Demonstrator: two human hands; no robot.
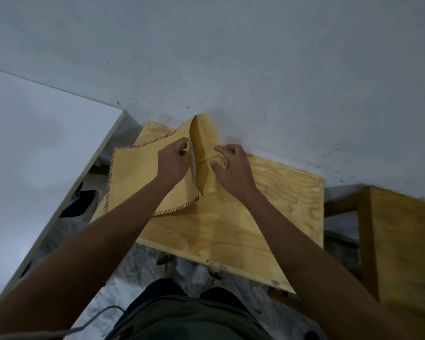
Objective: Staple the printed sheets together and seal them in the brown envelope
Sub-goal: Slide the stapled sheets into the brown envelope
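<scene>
A brown envelope (135, 177) with a red-and-black striped border lies on a small plywood table (268, 212), its left part hanging over the table's edge. Its flap (204, 141) stands up at the right end. My left hand (173, 163) pinches the envelope's mouth edge beside the flap. My right hand (231, 165) grips the raised flap, where a thin dark string curls across the paper. A sliver of pale paper shows inside the mouth. No stapler is in view.
A white wall (255, 57) rises right behind the table. A white board (35, 143) slants at the left. Another wooden piece (402, 241) stands at the right. Dark shoes (79, 200) and a grey cable (91, 320) lie on the floor below.
</scene>
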